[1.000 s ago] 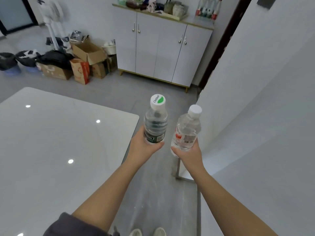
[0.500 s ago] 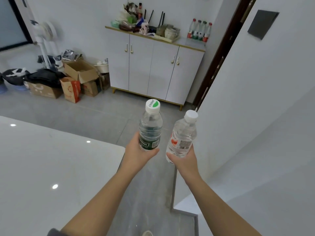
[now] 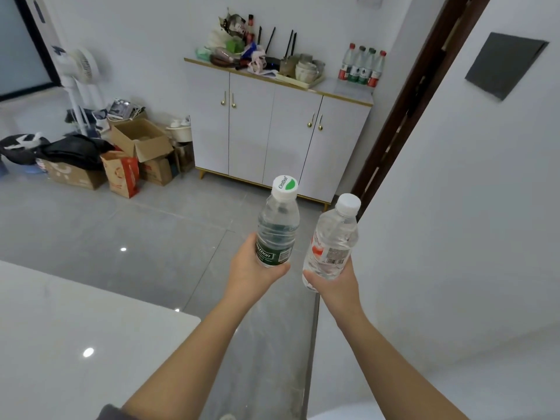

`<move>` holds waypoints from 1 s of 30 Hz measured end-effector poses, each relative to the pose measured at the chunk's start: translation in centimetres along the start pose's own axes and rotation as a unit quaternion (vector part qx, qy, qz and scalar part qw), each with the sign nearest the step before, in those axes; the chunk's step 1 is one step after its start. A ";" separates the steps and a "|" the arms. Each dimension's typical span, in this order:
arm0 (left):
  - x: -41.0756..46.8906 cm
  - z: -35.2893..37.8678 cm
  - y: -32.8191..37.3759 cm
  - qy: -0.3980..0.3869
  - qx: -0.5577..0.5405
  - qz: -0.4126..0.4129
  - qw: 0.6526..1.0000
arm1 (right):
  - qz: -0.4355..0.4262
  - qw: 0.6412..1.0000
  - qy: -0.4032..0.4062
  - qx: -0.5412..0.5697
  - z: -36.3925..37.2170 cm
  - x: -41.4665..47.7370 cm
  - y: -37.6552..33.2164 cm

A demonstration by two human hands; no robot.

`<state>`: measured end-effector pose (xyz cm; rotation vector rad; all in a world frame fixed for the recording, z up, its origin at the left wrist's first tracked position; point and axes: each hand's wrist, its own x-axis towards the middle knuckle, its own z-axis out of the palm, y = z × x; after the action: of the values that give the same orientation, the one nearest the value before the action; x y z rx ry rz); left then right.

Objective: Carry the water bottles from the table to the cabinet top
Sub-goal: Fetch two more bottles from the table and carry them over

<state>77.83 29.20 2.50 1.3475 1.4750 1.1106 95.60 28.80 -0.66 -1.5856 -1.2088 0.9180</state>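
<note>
My left hand (image 3: 251, 272) grips a clear water bottle with a dark green label (image 3: 277, 222), held upright in front of me. My right hand (image 3: 333, 286) grips a second clear bottle with a red-and-white label (image 3: 331, 241), tilted slightly right. The white cabinet (image 3: 272, 131) stands ahead against the far wall. On the right end of its top, several water bottles (image 3: 362, 65) stand together. The white table (image 3: 75, 344) lies at my lower left.
Clutter, bowls on a tray (image 3: 303, 71) and bags crowd the cabinet top's left and middle. Cardboard boxes (image 3: 133, 153) and a standing fan (image 3: 78, 74) sit left of the cabinet. A dark door frame (image 3: 403, 101) and a white wall (image 3: 454, 207) close in on the right.
The view has moved forward and lifted: the cabinet is nearer and its top fully shows, while the table has slid back to the lower left. Both hands keep their bottles.
</note>
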 end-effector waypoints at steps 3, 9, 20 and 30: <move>3.7 0.4 0.5 -0.007 0.001 0.000 1.000 | 0.000 1.000 0.010 0.002 0.4 3.3 -0.7; 12.7 1.0 1.0 -0.033 -0.002 0.013 0.999 | 0.012 0.999 0.034 0.005 2.4 11.4 -1.4; 27.6 3.2 2.7 -0.051 0.006 0.022 0.998 | 0.018 0.998 0.066 0.004 4.6 25.8 -3.9; 43.1 8.7 1.8 -0.030 0.022 -0.003 0.999 | 0.015 0.997 0.077 0.020 5.4 43.0 -1.8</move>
<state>83.20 72.83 1.39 1.3939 1.4670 1.0305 100.48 71.88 -1.94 -1.6156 -1.0565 0.8164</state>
